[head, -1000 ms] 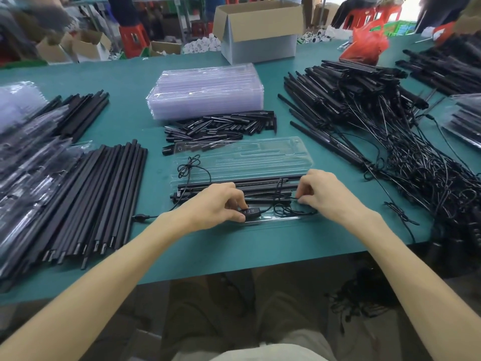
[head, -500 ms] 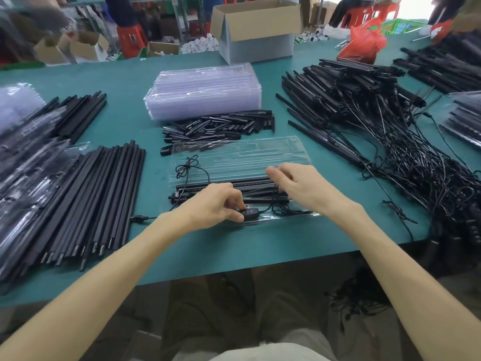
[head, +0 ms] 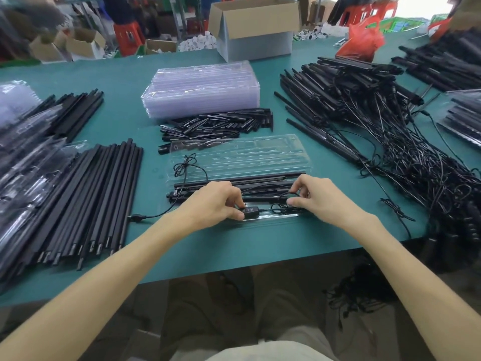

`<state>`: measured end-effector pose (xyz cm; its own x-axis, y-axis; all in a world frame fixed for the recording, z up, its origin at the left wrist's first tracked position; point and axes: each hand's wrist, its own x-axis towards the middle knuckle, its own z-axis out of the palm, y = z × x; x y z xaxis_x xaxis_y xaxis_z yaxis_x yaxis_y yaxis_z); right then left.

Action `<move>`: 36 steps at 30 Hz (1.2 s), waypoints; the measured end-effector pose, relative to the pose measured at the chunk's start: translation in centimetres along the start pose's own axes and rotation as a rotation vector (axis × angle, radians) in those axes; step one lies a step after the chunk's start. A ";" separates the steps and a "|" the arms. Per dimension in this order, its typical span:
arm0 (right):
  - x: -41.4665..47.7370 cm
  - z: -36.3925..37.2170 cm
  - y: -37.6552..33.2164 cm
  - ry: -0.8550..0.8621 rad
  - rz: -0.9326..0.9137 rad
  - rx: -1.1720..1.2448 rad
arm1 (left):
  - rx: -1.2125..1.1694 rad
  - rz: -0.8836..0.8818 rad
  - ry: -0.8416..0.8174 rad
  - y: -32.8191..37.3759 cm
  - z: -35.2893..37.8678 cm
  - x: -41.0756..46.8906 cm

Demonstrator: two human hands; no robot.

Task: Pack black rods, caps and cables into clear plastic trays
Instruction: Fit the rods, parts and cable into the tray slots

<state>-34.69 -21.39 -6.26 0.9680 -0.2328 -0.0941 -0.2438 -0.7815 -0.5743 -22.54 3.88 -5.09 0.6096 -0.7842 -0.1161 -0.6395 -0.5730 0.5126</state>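
Clear plastic tray (head: pixel 260 152) lies open near the front edge of the green table (head: pixel 260 243). Left hand (head: pixel 213 201), palm down with fingers curled, pinches the inline controller (head: pixel 250 210) in the tray's nearest channel. Right hand (head: pixel 317 199), palm down, pinches a loop of black cable (head: pixel 281 209) between thumb and forefinger. Black rods (head: pixel 260 178) lie in the tray just behind. Farther back are loose caps (head: pixel 221 126), then stacked empty trays (head: pixel 203 89).

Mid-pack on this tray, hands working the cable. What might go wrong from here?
1. The plug and its lead lie on the table, outside the clear tray; they may get trapped at its rim.
2. The cable loop lies across the tray's far half and could snag there.
3. The left hand pinches the controller, the right hand the coiled cable; tugging may unseat the rods.
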 end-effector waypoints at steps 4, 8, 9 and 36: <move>-0.1 0.2 -0.1 0.026 -0.003 -0.011 | -0.057 -0.074 -0.037 0.3 0.0 0.1; -0.4 0.4 -0.3 0.067 -0.014 -0.046 | -0.171 -0.168 -0.079 0.4 -0.3 0.6; -0.5 0.6 -0.4 0.082 -0.023 -0.056 | -0.195 -0.182 -0.085 0.5 -0.4 0.8; -0.9 1.8 0.6 0.182 -0.029 -0.001 | 0.287 0.045 0.026 4.3 0.7 0.2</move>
<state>-35.60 -20.55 -8.00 0.9478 -0.3107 0.0713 -0.2158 -0.7900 -0.5739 -25.46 1.09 -3.54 0.5874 -0.8058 -0.0748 -0.7700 -0.5849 0.2547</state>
